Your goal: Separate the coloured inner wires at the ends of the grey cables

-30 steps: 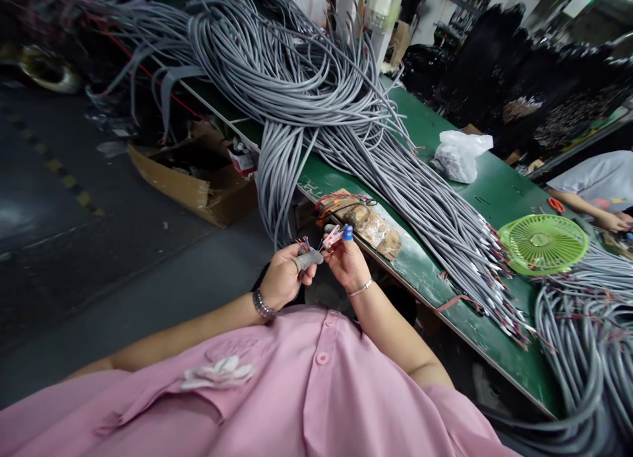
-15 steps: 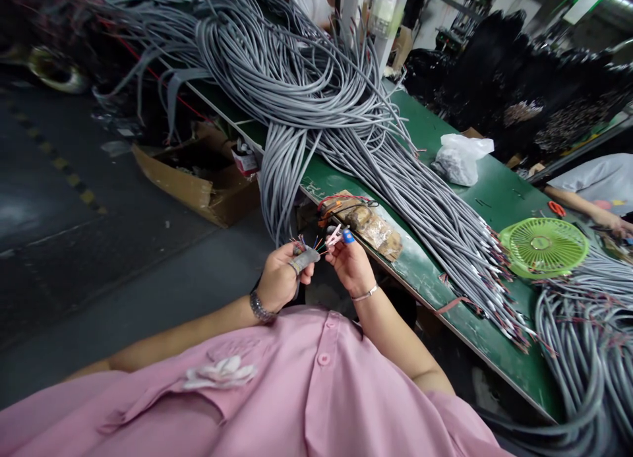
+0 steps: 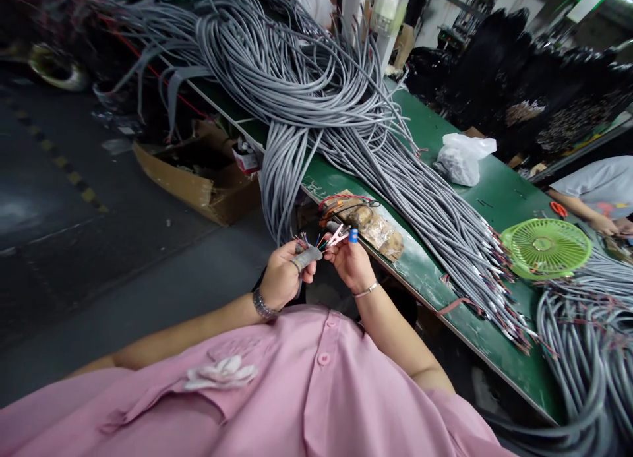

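Observation:
My left hand (image 3: 281, 279) is closed around a bunch of thin coloured wires (image 3: 302, 238), which fan out past its fingertips. A worn grey wrap (image 3: 307, 256) covers what looks like its thumb. My right hand (image 3: 352, 266) is beside it, fingers pinched on a small pink clip-like piece (image 3: 337, 237) close to the wire tips. A blue finger cover (image 3: 353, 235) sits on the right thumb. Both hands are held in front of my body, just off the table's near edge. The exact grip on single wires is too small to tell.
Grey cables (image 3: 297, 88) lie heaped along the green table (image 3: 514, 365). A taped brown block (image 3: 368, 223), a plastic bag (image 3: 462, 159) and a green fan (image 3: 545, 247) stand on it. A cardboard box (image 3: 198, 193) is on the floor. A co-worker's hand (image 3: 604, 225) shows at right.
My right hand and the pink piece have shifted very slightly to the right. The left hand keeps its grip on the wires, almost unmoved.

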`<state>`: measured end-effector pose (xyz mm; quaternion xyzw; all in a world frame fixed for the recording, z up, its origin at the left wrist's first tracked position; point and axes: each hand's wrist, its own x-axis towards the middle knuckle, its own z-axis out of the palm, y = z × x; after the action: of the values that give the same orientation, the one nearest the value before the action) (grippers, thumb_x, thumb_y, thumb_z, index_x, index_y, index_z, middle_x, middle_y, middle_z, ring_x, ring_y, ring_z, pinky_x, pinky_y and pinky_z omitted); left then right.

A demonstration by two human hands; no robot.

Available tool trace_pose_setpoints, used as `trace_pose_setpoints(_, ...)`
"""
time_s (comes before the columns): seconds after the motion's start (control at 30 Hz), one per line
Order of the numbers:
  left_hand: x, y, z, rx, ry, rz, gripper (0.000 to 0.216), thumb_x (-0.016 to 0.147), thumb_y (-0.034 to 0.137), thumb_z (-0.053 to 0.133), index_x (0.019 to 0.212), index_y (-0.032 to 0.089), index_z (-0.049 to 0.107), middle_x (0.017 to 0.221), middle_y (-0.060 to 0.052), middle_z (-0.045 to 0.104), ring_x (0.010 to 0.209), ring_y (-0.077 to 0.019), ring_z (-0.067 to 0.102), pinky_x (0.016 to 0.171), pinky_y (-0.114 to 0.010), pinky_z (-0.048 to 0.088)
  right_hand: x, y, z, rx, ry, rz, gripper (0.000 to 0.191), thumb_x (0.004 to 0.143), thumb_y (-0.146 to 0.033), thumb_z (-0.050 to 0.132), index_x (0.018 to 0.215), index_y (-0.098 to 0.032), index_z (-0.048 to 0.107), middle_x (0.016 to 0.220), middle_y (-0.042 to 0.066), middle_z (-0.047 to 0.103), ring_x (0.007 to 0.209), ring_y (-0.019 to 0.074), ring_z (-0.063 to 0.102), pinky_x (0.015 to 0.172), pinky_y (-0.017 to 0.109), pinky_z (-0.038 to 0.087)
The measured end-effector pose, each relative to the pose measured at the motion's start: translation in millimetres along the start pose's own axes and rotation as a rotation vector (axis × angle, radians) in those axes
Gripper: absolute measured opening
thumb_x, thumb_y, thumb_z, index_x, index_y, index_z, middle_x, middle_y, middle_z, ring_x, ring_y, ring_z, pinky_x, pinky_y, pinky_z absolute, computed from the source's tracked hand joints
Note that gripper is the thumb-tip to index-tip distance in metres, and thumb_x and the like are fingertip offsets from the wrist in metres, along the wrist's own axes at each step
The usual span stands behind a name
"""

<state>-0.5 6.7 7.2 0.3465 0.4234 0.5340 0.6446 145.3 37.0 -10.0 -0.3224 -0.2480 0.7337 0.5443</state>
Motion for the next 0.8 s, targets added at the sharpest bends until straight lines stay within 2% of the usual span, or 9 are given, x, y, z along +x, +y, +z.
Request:
trace_pose_setpoints(0.17, 2, -2, 0, 0.000, -0.018, 0.020, 0.014, 0.075, 0.027, 0.066, 0.073, 0.016, 0.058, 0.051, 0.003, 0.058, 0.037, -0.0077, 0.046, 0.034, -0.018, 0.035, 5, 1, 1, 0.088, 0.032, 0.054, 0.042, 0.082, -0.057, 0.060, 0.091, -0.017, 0.068, 0.085, 0.003, 0.069, 0.064, 0.0095, 0.056, 0.059, 0.021, 0.050)
trace_pose_setpoints(0.37, 5, -9, -2, 0.044, -0.028, 0.002, 0.014, 0.075, 0.027, 0.067, 0.074, 0.015, 0.059, 0.052, 0.003, 0.058, 0.038, -0.0074, 0.046, 0.034, -0.017, 0.035, 7, 1, 8, 0.135, 0.135, 0.002, 0.036, 0.082, -0.053, 0.064, 0.083, -0.017, 0.066, 0.075, 0.001, 0.066, 0.065, 0.0091, 0.057, 0.058, 0.019, 0.047)
trace_pose_setpoints(0.67, -2, -9, -9, 0.056, -0.029, 0.009, 0.014, 0.076, 0.028, 0.066, 0.075, 0.016, 0.061, 0.051, 0.003, 0.058, 0.038, -0.0075, 0.046, 0.034, -0.017, 0.036, -2, -1, 2, 0.079, 0.039, 0.078, 0.056, 0.079, -0.072, 0.050, 0.088, -0.018, 0.065, 0.082, 0.004, 0.066, 0.066, 0.0114, 0.056, 0.060, 0.023, 0.048)
trace_pose_setpoints(0.8, -5, -9, -16, 0.067, -0.033, 0.016, 0.014, 0.077, 0.029, 0.067, 0.078, 0.015, 0.063, 0.052, 0.003, 0.058, 0.039, -0.0077, 0.047, 0.035, -0.018, 0.038, -10, -6, -7, 0.031, -0.017, 0.190, 0.054, 0.075, -0.069, 0.059, 0.090, -0.017, 0.066, 0.083, 0.003, 0.066, 0.066, 0.0108, 0.057, 0.060, 0.023, 0.050)
